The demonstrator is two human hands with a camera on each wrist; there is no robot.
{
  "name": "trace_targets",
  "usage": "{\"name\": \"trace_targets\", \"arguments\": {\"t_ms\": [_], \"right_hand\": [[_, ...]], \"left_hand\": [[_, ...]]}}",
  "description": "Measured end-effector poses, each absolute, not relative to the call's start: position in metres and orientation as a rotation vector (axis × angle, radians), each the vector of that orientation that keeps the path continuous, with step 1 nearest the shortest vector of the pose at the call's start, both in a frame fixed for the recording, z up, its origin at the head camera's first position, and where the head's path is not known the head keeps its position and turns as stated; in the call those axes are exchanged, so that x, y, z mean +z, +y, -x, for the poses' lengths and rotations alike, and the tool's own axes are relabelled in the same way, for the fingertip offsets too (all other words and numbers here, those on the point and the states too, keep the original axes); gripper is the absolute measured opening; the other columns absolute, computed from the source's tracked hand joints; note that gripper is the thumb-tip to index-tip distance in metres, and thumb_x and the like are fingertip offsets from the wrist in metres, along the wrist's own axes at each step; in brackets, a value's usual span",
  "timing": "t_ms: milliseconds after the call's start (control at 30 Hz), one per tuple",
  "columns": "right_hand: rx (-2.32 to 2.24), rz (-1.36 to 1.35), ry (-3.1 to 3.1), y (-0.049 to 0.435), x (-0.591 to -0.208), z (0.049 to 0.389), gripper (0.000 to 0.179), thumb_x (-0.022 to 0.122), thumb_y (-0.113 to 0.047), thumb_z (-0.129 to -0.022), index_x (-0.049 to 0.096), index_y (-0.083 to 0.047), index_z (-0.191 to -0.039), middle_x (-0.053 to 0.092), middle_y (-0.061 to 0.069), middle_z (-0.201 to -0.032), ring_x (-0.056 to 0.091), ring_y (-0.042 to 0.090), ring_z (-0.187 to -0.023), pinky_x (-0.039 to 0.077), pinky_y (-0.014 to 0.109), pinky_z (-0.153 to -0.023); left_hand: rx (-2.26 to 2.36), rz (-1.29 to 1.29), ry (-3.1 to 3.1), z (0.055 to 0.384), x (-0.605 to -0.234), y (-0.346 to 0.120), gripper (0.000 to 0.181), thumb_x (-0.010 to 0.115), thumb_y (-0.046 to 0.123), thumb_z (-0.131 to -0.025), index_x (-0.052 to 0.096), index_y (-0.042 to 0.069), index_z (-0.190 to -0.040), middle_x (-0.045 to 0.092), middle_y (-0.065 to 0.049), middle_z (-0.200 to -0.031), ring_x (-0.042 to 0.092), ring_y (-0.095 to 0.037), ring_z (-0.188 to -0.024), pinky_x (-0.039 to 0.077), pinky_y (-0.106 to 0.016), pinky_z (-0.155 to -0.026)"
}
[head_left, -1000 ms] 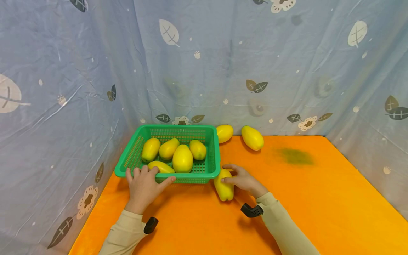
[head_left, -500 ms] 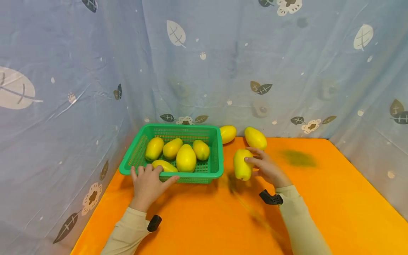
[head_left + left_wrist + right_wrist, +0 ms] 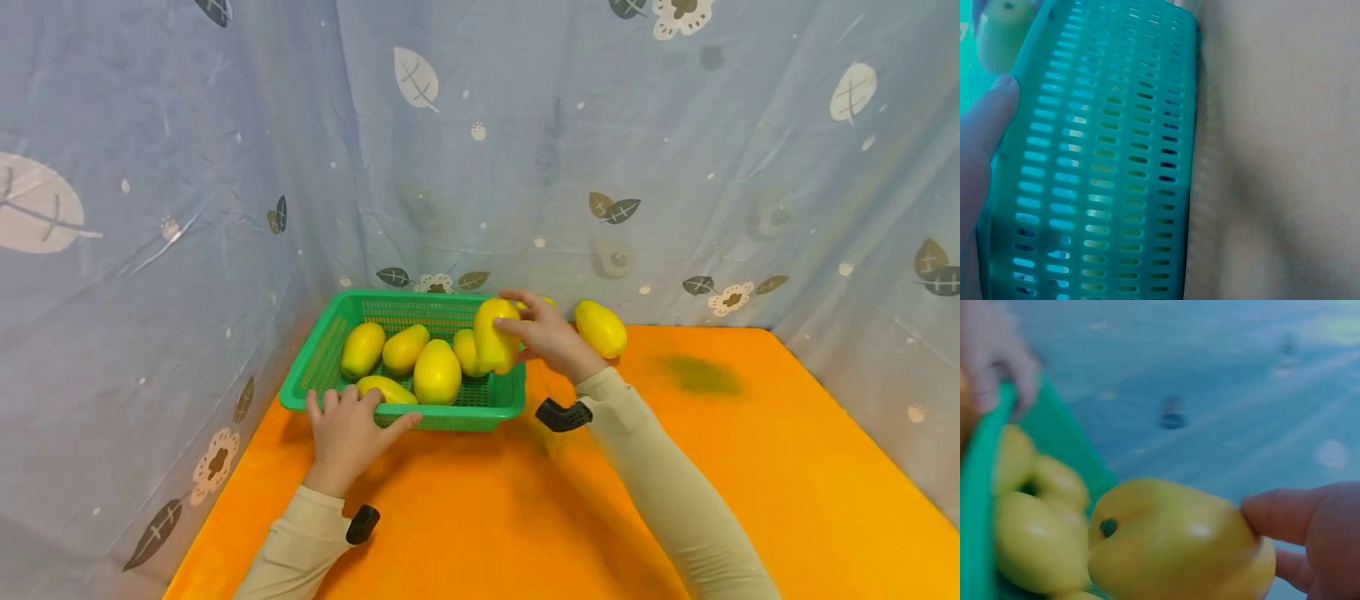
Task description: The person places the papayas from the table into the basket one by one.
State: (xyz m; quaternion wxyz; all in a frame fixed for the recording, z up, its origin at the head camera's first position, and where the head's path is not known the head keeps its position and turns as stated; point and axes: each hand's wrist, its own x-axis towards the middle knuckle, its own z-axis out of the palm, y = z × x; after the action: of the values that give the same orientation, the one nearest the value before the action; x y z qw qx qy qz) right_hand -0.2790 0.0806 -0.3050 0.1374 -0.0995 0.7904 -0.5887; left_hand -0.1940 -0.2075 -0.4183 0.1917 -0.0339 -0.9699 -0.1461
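The orange table [image 3: 465, 517] bears a green basket [image 3: 467, 412]. The left hand [image 3: 347, 437] grips its near rim; the right hand [image 3: 551, 337] holds a yellow fruit [image 3: 492, 340] over the basket's right side, probably just above the five similar fruits [image 3: 437, 372] inside.

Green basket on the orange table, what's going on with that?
A person is handling yellow fruit at the green basket. The right hand holds one yellow fruit up at the basket's right end, while the left hand grips the near rim. Five fruits lie inside. Outside, another fruit lies to the right, and one more shows only partly behind the right hand.
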Motion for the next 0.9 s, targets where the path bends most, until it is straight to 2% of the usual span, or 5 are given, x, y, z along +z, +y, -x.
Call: {"name": "trace_targets", "arguments": {"t_ms": [167, 300, 533, 733, 900], "right_hand": [[-1.442, 0.271, 2.398, 0.041, -0.349, 0.285, 0.059, 0.061, -0.024, -0.104, 0.038, -0.019, -0.158, 0.039, 0.021, -0.158, 0.057, 0.040, -0.129, 0.061, 0.051, -0.087], [-1.278, 0.290, 2.497, 0.025, -0.369, 0.286, 0.058, 0.063, -0.024, -0.102, 0.042, -0.015, -0.156, 0.040, 0.016, -0.161, 0.052, 0.037, -0.136, 0.056, 0.049, -0.095], [-1.181, 0.288, 2.559, 0.012, -0.375, 0.285, 0.059, 0.061, -0.025, -0.103, 0.040, -0.011, -0.157, 0.045, 0.017, -0.158, 0.051, 0.035, -0.136, 0.052, 0.044, -0.097], [-1.095, 0.274, 2.606, 0.009, -0.378, 0.284, 0.065, 0.065, -0.026, -0.100, 0.038, -0.010, -0.157, 0.048, 0.016, -0.156, 0.049, 0.037, -0.140, 0.044, 0.051, -0.113], [-1.104, 0.240, 2.589, 0.008, -0.382, 0.281, 0.074, 0.070, -0.027, -0.097, 0.034, -0.011, -0.159, 0.046, 0.017, -0.157, 0.047, 0.038, -0.142, 0.042, 0.054, -0.115]], "left_hand": [[-0.408, 0.094, -2.748, 0.195, -0.422, -0.206, 0.073, 0.070, 0.073, -0.080, 0.074, 0.009, -0.114, 0.064, -0.021, -0.105, 0.051, -0.048, -0.101, 0.015, -0.077, -0.113], [-0.428, 0.091, -2.745, 0.196, -0.423, -0.207, 0.072, 0.071, 0.073, -0.080, 0.074, 0.009, -0.113, 0.065, -0.021, -0.107, 0.052, -0.049, -0.104, 0.013, -0.077, -0.113], [-0.410, 0.093, -2.731, 0.197, -0.417, -0.209, 0.070, 0.071, 0.072, -0.080, 0.075, 0.009, -0.112, 0.066, -0.021, -0.107, 0.053, -0.049, -0.105, 0.014, -0.078, -0.113], [-0.401, 0.090, -2.732, 0.195, -0.415, -0.209, 0.070, 0.070, 0.072, -0.082, 0.075, 0.009, -0.112, 0.066, -0.021, -0.106, 0.053, -0.049, -0.104, 0.015, -0.078, -0.112], [-0.391, 0.088, -2.729, 0.193, -0.418, -0.208, 0.071, 0.069, 0.073, -0.081, 0.075, 0.010, -0.112, 0.066, -0.019, -0.104, 0.053, -0.047, -0.102, 0.016, -0.077, -0.112]]}}
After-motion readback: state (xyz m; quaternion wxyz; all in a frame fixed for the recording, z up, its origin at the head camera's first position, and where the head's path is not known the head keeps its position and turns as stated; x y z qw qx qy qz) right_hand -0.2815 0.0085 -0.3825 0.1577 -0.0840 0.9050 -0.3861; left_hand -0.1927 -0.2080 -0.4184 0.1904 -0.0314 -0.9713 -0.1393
